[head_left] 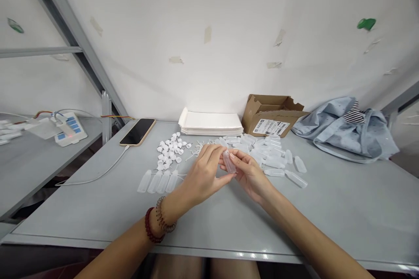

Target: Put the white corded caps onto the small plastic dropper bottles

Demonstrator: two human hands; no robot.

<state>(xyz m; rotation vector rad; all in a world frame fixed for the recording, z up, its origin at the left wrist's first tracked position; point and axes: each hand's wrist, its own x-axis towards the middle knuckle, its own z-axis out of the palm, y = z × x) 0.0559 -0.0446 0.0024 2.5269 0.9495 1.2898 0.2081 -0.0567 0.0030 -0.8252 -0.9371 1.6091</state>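
Over the middle of the table, my left hand (204,175) and my right hand (251,176) both hold one small translucent plastic bottle (229,164). My left fingers close on its upper end, and the left thumb reaches toward its lower end. The right thumb and fingers pinch it from the side. Its top is hidden by my fingers. Left of my hands lie a heap of small white caps (170,150) and some thin white pieces (197,148). Several similar bottles (163,182) lie in a row nearer me. A pile of loose translucent bottles (273,157) spreads behind and right of my hands.
At the back stand a stack of white envelopes (211,123) and an open cardboard box (271,117). Light blue cloth (343,130) lies at the right. A phone (138,132) with a white cable (108,175) rests at the left. Beyond it is a power strip (70,128).
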